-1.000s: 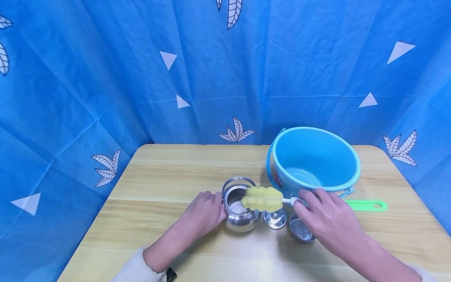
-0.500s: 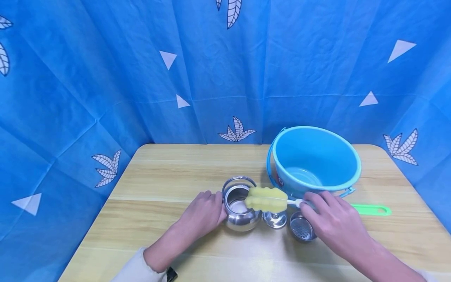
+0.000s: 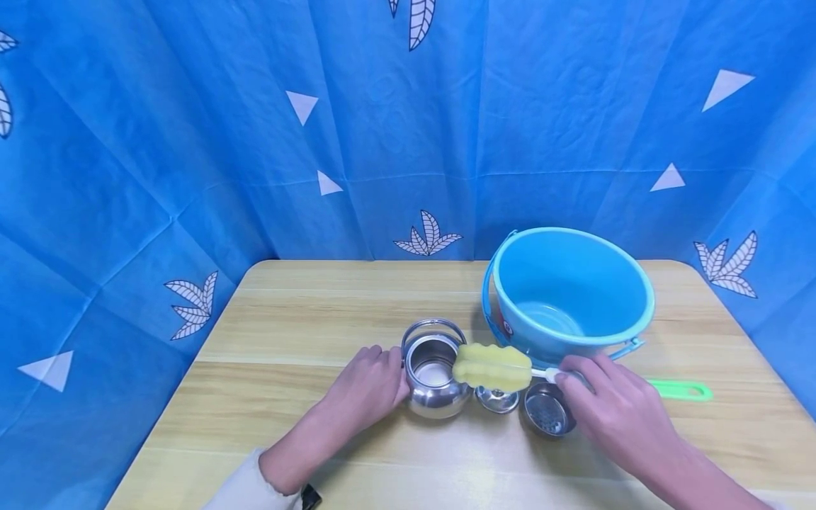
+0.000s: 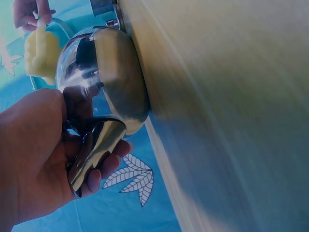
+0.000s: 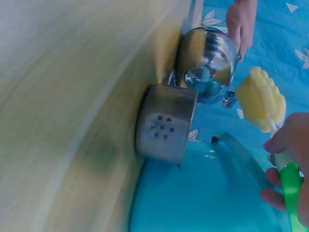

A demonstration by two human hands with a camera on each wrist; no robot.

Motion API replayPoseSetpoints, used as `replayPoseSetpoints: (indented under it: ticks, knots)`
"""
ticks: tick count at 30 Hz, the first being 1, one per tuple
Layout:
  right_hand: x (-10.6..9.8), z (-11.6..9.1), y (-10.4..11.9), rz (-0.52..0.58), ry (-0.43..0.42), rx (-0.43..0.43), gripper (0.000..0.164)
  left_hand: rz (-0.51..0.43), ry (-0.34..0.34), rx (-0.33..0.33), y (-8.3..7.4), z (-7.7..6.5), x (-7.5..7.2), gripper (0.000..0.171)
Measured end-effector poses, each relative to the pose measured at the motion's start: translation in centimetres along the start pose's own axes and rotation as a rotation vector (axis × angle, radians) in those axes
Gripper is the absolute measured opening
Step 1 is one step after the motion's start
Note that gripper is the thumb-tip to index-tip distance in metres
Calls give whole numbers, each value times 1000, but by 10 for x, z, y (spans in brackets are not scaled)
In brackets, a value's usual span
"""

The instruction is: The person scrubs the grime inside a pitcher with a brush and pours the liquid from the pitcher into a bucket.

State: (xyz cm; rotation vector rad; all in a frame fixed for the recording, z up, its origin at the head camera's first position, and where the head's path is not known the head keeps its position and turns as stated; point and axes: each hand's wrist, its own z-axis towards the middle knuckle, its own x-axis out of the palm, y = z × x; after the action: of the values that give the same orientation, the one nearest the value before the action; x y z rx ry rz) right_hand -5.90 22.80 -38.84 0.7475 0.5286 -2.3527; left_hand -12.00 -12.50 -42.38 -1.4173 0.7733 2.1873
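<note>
As I watch from my remote seat, the left hand (image 3: pixel 366 382) comes first, its fingers curled round the spout (image 4: pixel 99 154) of the steel pot (image 3: pixel 440 404), which stands upright on the table (image 3: pixel 306 312), left of the bucket (image 3: pixel 567 283). I'd want that hold snug, because a round body like this could swivel under a sideways push. The pot is bright and mirror-like, mouth uncovered, its arched handle standing. Just to its right the brush (image 3: pixel 492 367) hangs raised, roughly level; I can't tell whether its tip touches the rim. Its sponge head is yellow and scalloped, on a white neck. Centred over the mouth before any tipping, it should clear the handle, I judge. Next come the lid (image 3: pixel 497 401) and the strainer (image 3: pixel 547 412), both on the table. Rightmost, the fingers of the right hand (image 3: pixel 615 407) wrap the brush near its neck, green end poking out behind; gripped there, it should steer well.
</note>
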Motion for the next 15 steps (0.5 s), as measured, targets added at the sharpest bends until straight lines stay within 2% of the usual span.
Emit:
replayPoseSetpoints:
  ticks: [8,15]
  knots:
    - [-2,-8,-1,20,-58,11,33,-5,-29,7,0,-1,1,29]
    - [-6,-12,-3,35,-122,36,36,-18,-13,-4,0,-1,2,28]
